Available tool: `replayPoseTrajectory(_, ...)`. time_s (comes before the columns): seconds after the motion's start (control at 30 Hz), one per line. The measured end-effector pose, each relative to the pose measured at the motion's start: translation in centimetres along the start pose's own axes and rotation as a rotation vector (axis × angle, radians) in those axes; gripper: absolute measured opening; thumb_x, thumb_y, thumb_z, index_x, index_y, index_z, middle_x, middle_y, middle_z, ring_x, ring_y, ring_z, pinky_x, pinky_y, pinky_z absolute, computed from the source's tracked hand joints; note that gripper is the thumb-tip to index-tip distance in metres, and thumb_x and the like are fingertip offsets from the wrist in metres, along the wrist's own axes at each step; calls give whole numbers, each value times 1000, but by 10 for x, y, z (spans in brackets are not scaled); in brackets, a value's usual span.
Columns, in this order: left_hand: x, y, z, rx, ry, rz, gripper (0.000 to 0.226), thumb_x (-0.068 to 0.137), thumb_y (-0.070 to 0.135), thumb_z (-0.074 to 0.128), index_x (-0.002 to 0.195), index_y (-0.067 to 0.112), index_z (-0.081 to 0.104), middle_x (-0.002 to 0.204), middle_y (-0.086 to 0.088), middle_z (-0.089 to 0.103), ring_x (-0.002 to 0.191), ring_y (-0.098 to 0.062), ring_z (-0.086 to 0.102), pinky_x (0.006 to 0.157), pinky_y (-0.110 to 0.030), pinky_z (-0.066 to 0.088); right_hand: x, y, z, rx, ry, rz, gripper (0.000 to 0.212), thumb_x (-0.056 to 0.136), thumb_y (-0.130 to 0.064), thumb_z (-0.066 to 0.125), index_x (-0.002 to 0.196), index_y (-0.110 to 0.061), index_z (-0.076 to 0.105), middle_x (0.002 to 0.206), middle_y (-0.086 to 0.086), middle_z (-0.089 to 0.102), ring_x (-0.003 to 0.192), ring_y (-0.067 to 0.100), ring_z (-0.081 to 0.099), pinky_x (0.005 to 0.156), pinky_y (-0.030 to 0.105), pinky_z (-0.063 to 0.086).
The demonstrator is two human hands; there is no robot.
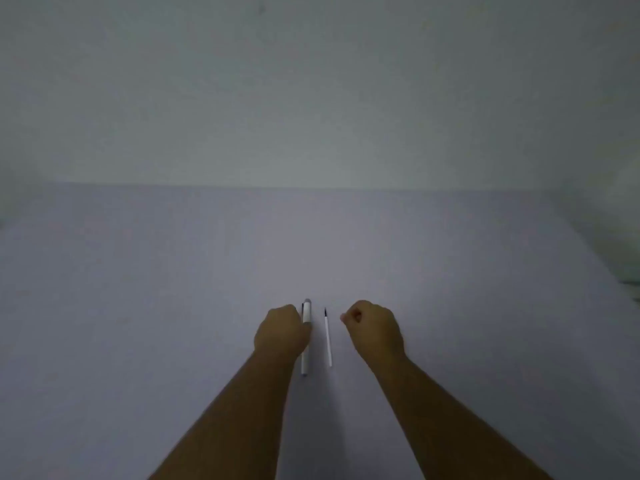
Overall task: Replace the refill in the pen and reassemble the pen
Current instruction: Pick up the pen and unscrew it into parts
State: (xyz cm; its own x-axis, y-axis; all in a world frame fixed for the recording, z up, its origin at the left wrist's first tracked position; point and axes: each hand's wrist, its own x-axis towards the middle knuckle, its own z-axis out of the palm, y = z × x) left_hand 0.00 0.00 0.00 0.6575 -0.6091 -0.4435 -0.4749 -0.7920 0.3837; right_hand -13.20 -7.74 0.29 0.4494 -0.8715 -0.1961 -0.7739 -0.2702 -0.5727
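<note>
A white pen (306, 315) with a dark clip and grey cap end lies lengthwise on the pale lavender table (173, 306). My left hand (280, 332) is curled over the pen's middle, its thumb side pressed against the barrel and hiding part of it. A thin white refill (328, 341) with a dark tip pointing away from me lies parallel, just right of the pen, untouched. My right hand (374, 329) rests to the right of the refill as a loose fist, with nothing visible in it.
A plain grey-white wall (311, 98) rises behind the table's far edge. A blurred pale object (623, 209) sits at the far right edge of view.
</note>
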Motion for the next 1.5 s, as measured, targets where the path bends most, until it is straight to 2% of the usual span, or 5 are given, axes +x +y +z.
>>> replayPoseTrajectory(0.43,-12,2,3,-351,39,35,16,82,26,65,92,14,67,80,1,64,70,-13,58,55,-17,43,13,-12,9,315,-138,97,28,88,-37,60,95,-11,68,91,4,68,81,16,58,70,26,42)
replayPoseTrajectory(0.57,-28,2,-4,-379,1,136,14,84,29,66,92,17,65,75,9,60,67,-4,55,58,-10,41,10,-30,9,499,-216,163,28,84,-39,64,78,-12,67,80,6,68,76,20,60,75,38,51)
replayPoseTrajectory(0.87,-41,3,-26,-292,-242,106,17,87,28,63,78,13,62,79,-5,62,74,-19,60,75,-31,53,15,-35,1,693,-62,400,36,90,-31,55,58,-15,61,61,3,59,58,18,55,75,38,52)
replayPoseTrajectory(1.17,-38,-13,-21,-478,-182,37,15,86,28,65,84,13,68,82,-2,69,70,-15,62,78,-31,57,10,-9,8,140,-180,185,23,90,-26,59,76,-9,67,74,5,68,65,15,53,50,19,35)
replayPoseTrajectory(1.5,-33,-18,-17,-539,-159,47,12,90,29,59,82,22,66,87,-1,72,86,-20,67,88,-38,57,11,-3,18,138,-105,250,21,87,-22,64,88,-1,67,90,15,72,76,24,63,70,32,49)
